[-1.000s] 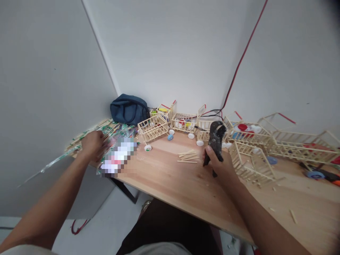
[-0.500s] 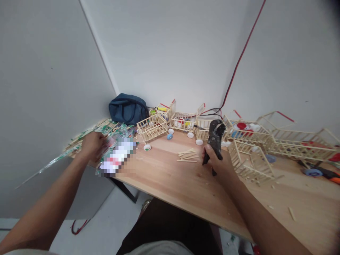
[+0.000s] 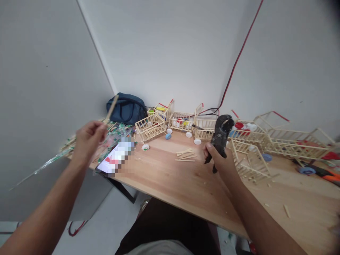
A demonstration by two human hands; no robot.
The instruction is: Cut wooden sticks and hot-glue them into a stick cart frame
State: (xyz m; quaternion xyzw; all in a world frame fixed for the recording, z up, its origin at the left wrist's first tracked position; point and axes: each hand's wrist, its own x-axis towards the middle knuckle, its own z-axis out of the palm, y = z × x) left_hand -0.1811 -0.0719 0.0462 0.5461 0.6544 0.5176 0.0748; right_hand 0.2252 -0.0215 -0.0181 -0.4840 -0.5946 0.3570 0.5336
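In the head view, my left hand (image 3: 90,138) is closed in a pinch around a thin wooden stick (image 3: 113,106) that points up and away, in front of the blue bag. Below it lies a pile of sticks and crumpled plastic wrappers (image 3: 123,130) with green print. My right hand (image 3: 219,156) wraps around the handles of a black hand cutter (image 3: 221,132), its curved jaw end upward, held over the table. Left of the cutter, several short cut sticks (image 3: 186,154) lie together on the wood. Just beyond my right hand sits a small stick-built cart frame (image 3: 251,161).
Several model carts (image 3: 151,127) made of sticks, some with bottle-cap wheels, line the wall. A blue bag (image 3: 127,109) stands in the corner. A phone (image 3: 114,159) lies near the left edge of the table (image 3: 164,177). Orange-handled pliers (image 3: 326,175) are at right.
My left hand has risen from the pile with a stick in its fingers. My right hand has shifted slightly right, still holding the cutter.
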